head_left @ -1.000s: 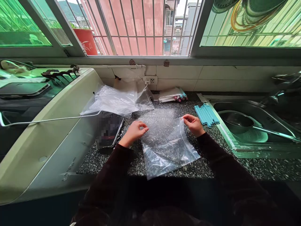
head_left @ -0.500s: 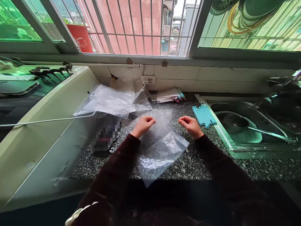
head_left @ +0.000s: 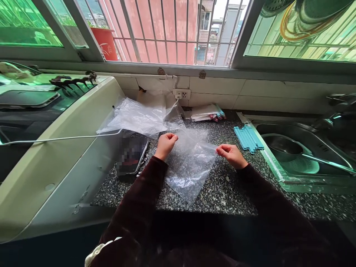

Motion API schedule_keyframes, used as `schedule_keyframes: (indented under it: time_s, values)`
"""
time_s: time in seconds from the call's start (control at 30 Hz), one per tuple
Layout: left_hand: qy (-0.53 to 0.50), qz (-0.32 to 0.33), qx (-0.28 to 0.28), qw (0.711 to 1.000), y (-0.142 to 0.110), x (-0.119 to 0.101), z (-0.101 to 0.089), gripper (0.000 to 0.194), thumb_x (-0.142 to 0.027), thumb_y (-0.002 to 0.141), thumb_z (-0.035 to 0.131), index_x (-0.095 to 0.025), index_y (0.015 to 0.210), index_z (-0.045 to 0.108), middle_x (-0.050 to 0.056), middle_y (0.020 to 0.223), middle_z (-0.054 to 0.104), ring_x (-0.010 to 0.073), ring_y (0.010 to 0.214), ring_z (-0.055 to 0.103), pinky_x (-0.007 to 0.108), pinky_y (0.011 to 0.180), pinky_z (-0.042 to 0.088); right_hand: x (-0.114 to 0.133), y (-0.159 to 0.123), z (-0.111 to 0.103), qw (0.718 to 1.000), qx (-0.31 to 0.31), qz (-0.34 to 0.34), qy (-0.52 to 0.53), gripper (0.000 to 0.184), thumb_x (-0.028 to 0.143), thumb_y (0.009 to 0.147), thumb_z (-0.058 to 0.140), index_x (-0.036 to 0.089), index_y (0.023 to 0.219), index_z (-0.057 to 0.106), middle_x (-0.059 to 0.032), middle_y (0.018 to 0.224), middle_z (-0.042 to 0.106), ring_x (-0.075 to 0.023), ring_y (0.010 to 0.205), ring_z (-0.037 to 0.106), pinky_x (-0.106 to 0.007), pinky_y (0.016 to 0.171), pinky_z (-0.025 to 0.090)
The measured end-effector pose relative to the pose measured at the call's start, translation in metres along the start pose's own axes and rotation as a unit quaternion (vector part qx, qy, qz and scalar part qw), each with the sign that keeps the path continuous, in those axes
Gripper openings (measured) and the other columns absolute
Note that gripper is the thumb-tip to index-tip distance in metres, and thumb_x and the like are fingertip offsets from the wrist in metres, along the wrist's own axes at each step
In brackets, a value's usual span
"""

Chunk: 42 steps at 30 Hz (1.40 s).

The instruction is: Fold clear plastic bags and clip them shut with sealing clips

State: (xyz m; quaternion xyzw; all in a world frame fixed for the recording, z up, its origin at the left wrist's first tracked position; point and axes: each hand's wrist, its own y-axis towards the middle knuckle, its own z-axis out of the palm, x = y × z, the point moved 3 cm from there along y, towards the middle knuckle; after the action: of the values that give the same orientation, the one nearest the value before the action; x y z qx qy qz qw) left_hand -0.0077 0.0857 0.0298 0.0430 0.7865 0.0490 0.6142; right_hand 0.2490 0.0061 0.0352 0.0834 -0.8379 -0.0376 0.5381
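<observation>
A clear plastic bag spreads between my two hands above the speckled countertop. My left hand is closed, pinching the bag near its upper left corner. With thumb and fingers pressed together, my right hand grips the bag's right corner. The bag's top edge is stretched between them, and its lower end hangs towards the counter's front edge. To the right of my right hand lie several turquoise strips side by side. Behind my left hand is a pile of clear plastic bags.
A phone, partly blurred out, lies left of my left arm. Packed strips rest by the wall below a socket. On the right, a sink holds a pan. A white cable crosses the appliance at left.
My right hand has taken hold of the bag's right corner, where before it was apart from it. The bag has swung and is pulled flatter. The whole view has shifted slightly.
</observation>
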Motion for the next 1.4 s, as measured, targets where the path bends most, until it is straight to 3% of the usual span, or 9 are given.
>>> schedule_keyframes:
  time_s: [0.17,0.37,0.47,0.63,0.7,0.87,1.03,1.4]
  values:
    - [-0.052,-0.041,0.006,0.998,-0.001,0.002,0.0,0.019,-0.032,0.061,0.056,-0.015,0.054,0.055,-0.004,0.044,0.045,0.0065,0.04,0.039,0.021,0.043,0.031,0.001,0.001,0.001,1.0,-0.024,-0.005,0.013,0.04,0.054,0.068,0.06,0.017,0.055,0.054,0.0032,0.051,0.045,-0.0089,0.051,0.037,-0.025,0.051,0.031]
    - [-0.135,-0.124,0.025,0.983,-0.002,0.001,0.0,0.021,-0.032,0.057,0.063,-0.013,0.054,0.054,-0.001,0.055,0.054,0.0051,0.043,0.043,0.019,0.04,0.037,-0.011,0.006,-0.02,0.997,-0.074,0.01,0.031,0.037,0.053,0.065,0.063,0.017,0.058,0.058,0.0024,0.052,0.047,-0.0092,0.052,0.037,-0.025,0.051,0.031]
    - [-0.153,-0.135,0.108,0.973,-0.005,-0.004,-0.003,0.025,-0.034,0.055,0.068,-0.013,0.055,0.054,0.0,0.056,0.054,0.0061,0.048,0.045,0.019,0.042,0.04,-0.013,0.007,-0.035,0.996,-0.092,0.007,0.017,0.039,0.055,0.063,0.064,0.017,0.057,0.058,0.0018,0.053,0.049,-0.0096,0.052,0.038,-0.025,0.051,0.032]
    - [-0.128,-0.094,0.349,0.924,-0.024,-0.014,-0.01,0.028,-0.039,0.059,0.07,-0.012,0.061,0.06,0.003,0.063,0.058,0.009,0.055,0.052,0.023,0.052,0.046,-0.006,0.005,-0.051,0.999,-0.038,-0.001,-0.009,0.044,0.06,0.062,0.063,0.018,0.054,0.055,0.0019,0.053,0.046,-0.0097,0.053,0.038,-0.025,0.052,0.032]
    - [-0.109,-0.08,0.377,0.916,-0.03,-0.015,-0.011,0.029,-0.041,0.063,0.068,-0.013,0.062,0.059,0.003,0.064,0.058,0.0092,0.056,0.052,0.024,0.053,0.046,-0.003,0.004,-0.053,1.0,-0.01,0.003,-0.012,0.045,0.061,0.062,0.063,0.018,0.053,0.055,0.0017,0.053,0.046,-0.0099,0.054,0.039,-0.025,0.053,0.032]
    - [-0.102,-0.055,0.277,0.954,-0.028,-0.009,-0.004,0.034,-0.047,0.066,0.062,-0.015,0.06,0.051,-0.003,0.055,0.048,0.0059,0.048,0.043,0.021,0.047,0.04,-0.002,0.004,-0.049,0.999,0.024,0.015,-0.026,0.047,0.063,0.06,0.064,0.017,0.054,0.056,0.0002,0.055,0.05,-0.0112,0.056,0.041,-0.026,0.054,0.034]
    - [-0.096,-0.055,0.199,0.974,-0.023,-0.003,0.002,0.03,-0.043,0.063,0.064,-0.014,0.065,0.058,-0.005,0.05,0.043,0.0055,0.044,0.039,0.02,0.043,0.034,-0.004,0.004,-0.043,0.997,0.061,0.022,-0.028,0.046,0.061,0.06,0.065,0.017,0.054,0.057,-0.0011,0.058,0.052,-0.0121,0.058,0.044,-0.026,0.056,0.036]
    - [-0.041,-0.004,0.147,0.988,-0.022,-0.002,0.0,0.023,-0.039,0.065,0.057,-0.015,0.063,0.056,-0.005,0.047,0.04,0.0067,0.044,0.035,0.022,0.045,0.027,-0.017,0.006,-0.05,0.997,0.044,0.028,-0.062,0.048,0.065,0.059,0.064,0.017,0.057,0.061,-0.0018,0.057,0.057,-0.0127,0.057,0.047,-0.027,0.056,0.039]
